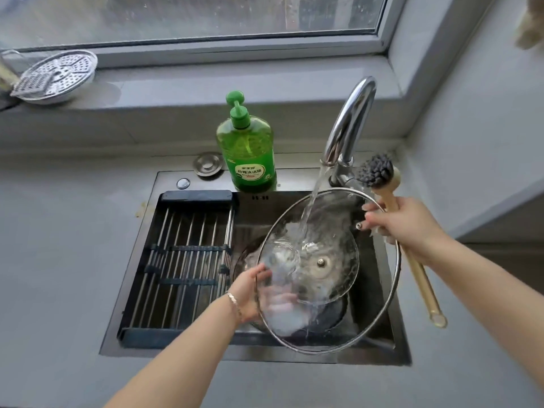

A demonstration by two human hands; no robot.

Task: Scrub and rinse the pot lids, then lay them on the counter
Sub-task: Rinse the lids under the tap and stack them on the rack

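Now both hands are gripping the round, metal-rimmed glass lid over the sink — left hand curling fingers behind the wet glass, right hand pinching the rim while clasping a wooden, dark-bristled brush. Water from the curved chrome faucet is streaming onto it.

The fingers of my left hand are just a blur behind the wet lid; a cloth at one o'clock runs off the edge.
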